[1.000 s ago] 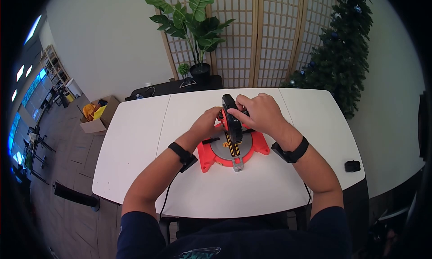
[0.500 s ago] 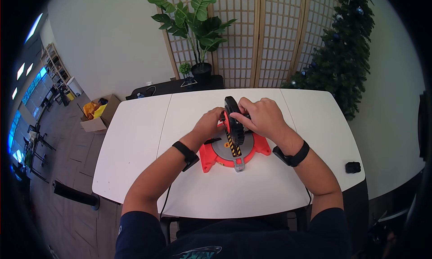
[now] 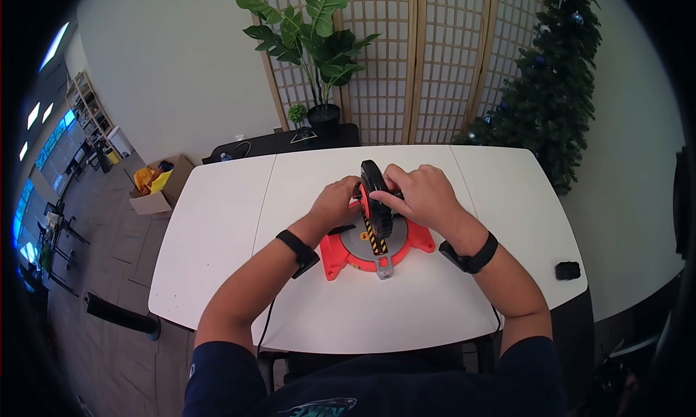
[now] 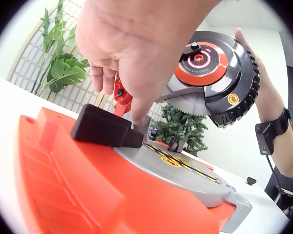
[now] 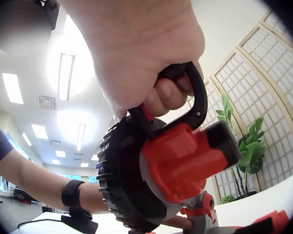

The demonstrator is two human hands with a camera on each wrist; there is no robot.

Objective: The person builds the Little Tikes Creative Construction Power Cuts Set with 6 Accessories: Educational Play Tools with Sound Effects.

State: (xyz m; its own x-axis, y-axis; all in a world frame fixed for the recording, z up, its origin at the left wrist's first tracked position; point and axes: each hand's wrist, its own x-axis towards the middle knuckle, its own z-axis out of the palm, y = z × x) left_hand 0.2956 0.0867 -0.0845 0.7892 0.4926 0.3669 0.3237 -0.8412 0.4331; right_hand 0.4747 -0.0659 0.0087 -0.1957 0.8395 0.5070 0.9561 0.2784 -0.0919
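A person's left hand (image 3: 335,203) is at the saw's red arm (image 4: 122,100); whether it grips is unclear. Centre, a toy miter saw (image 3: 378,215) stands on a white table (image 3: 210,232), blade (image 4: 191,105) raised. The right hand (image 3: 433,199) wraps its black handle (image 5: 201,100), apparently positioning the head; moving it next likely calls for steadying the base (image 4: 88,187).

Upright red-and-black miter saw (image 3: 378,221)
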